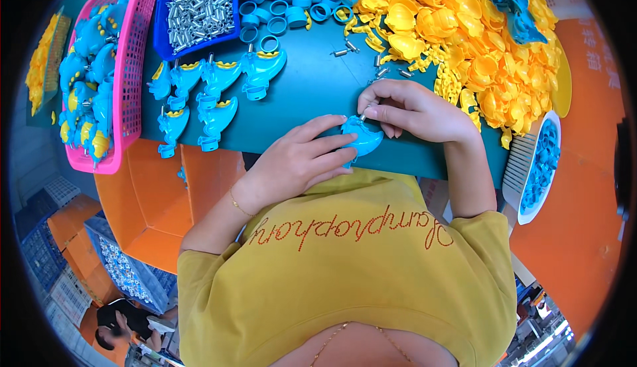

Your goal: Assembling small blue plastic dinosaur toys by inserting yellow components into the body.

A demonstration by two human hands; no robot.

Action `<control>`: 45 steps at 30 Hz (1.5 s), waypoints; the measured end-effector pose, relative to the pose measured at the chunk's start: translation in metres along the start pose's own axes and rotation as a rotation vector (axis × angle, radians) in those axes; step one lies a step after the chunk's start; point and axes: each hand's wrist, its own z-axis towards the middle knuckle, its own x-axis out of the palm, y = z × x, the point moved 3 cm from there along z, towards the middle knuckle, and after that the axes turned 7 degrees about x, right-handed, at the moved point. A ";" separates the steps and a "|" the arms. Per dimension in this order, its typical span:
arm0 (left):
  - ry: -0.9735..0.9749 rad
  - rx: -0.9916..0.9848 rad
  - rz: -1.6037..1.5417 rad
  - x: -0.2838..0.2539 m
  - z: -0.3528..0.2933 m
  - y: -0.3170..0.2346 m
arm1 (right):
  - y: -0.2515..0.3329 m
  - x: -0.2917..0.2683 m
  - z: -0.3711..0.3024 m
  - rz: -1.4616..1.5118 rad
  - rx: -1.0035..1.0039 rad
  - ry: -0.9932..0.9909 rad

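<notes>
Near the table's front edge, my left hand (pixel 302 157) is closed on a curved blue plastic part (pixel 365 140). My right hand (pixel 419 112) pinches a small metal spring (pixel 362 118) at the part's upper end; whether the spring is seated there cannot be made out. To the left, several similar blue parts with yellow ridged strips (pixel 217 123) lie in rows, some with a spring sticking out of the top. A few loose springs (pixel 341 53) lie beyond my hands.
On the green table (pixel 308 78) stands a blue tray of springs (pixel 159 35), beside blue rings (pixel 296 17). Yellow shells (pixel 481 68) are heaped at the right. A pink basket (pixel 118 108) holds blue parts. A white container (pixel 523 161) hangs by the right edge. An orange box (pixel 142 198) sits below left.
</notes>
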 end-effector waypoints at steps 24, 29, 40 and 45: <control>-0.122 0.024 -0.004 0.007 -0.005 -0.001 | 0.005 0.021 -0.010 -0.241 -0.227 -0.450; -0.159 -0.001 0.016 0.010 -0.006 0.002 | -0.007 0.016 -0.055 -0.335 -0.108 -0.897; -0.158 -0.025 0.102 0.007 0.001 -0.003 | -0.034 0.024 -0.048 -0.341 -0.112 -1.043; -0.191 -0.034 0.087 0.009 0.000 -0.005 | -0.033 0.021 -0.046 -0.552 -0.197 -1.052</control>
